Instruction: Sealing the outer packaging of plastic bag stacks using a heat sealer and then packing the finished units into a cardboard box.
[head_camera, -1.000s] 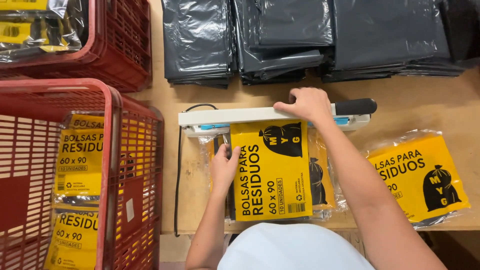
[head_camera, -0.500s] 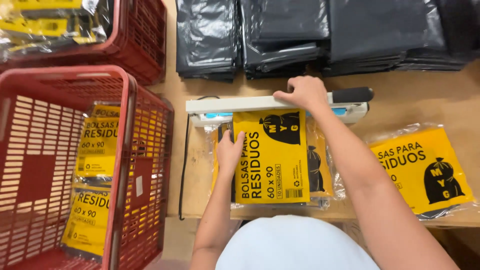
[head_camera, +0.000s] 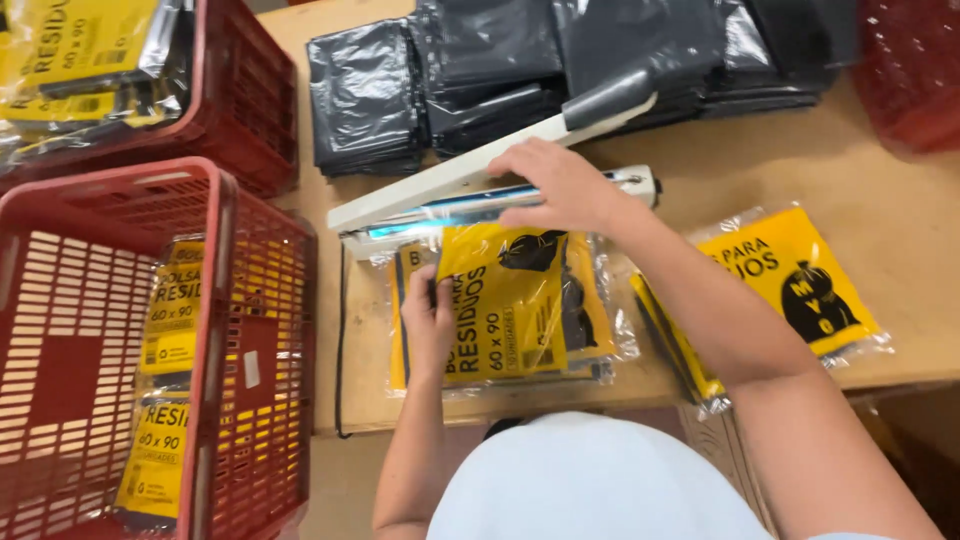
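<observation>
- Left hand (head_camera: 430, 318) lay flat on the yellow packet (head_camera: 505, 305) of folded bags, fingers spread on its left part, grip open, pressing rather than holding
- Packet sat in clear plastic on the wooden bench (head_camera: 900, 190), its top edge tucked into the heat sealer (head_camera: 480, 195)
- Right hand (head_camera: 565, 185) rested on the sealer at the packet's upper edge, fingers loosely curled; whether the grip closed on anything could not be told
- Sealer's white arm stood raised at a slant
- Second yellow packet (head_camera: 790, 275) lay to the right, near the right forearm
- Stacks of dark grey bags (head_camera: 480, 70) at the bench's far side
- Red basket (head_camera: 150, 340) to the left held more yellow packets; another red basket (head_camera: 130, 90) behind it
</observation>
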